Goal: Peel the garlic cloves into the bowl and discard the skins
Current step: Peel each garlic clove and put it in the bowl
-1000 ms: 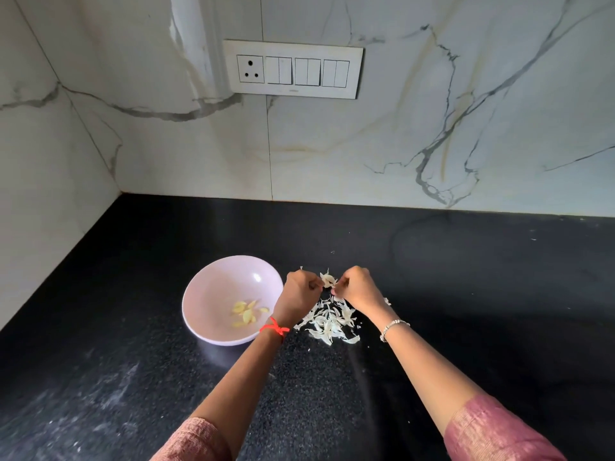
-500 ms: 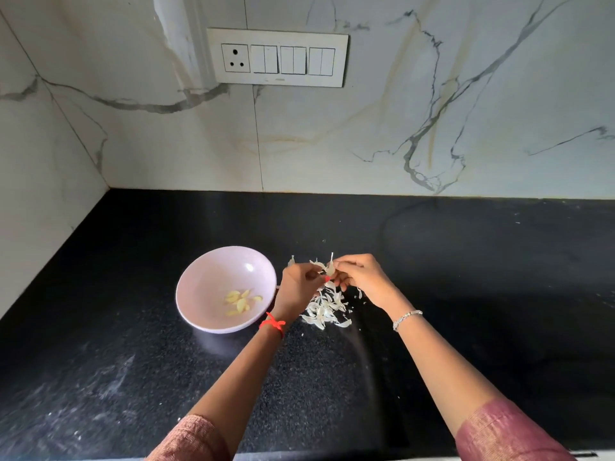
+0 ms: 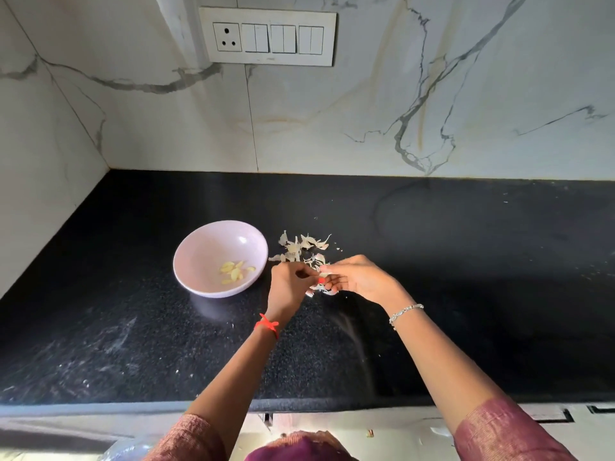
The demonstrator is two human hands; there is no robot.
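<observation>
A pale pink bowl (image 3: 199, 257) sits on the black counter with several peeled yellowish garlic cloves (image 3: 235, 272) inside. To its right lies a pile of white garlic skins (image 3: 301, 247). My left hand (image 3: 288, 287) and my right hand (image 3: 357, 277) meet just in front of the pile, fingertips pinched together on a small garlic clove (image 3: 320, 272) that the fingers mostly hide. More skins (image 3: 319, 289) lie under my right fingers. A red thread is on my left wrist, a silver bracelet on my right.
The black granite counter (image 3: 466, 277) ends in a front edge near the bottom of view. A marble wall with a switch panel (image 3: 269, 36) stands behind, and a second wall closes the left corner. White dust marks the counter's left front.
My hands have drawn nearer to me, uncovering the far part of the skin pile. The view has tilted down, so the counter's front edge shows.
</observation>
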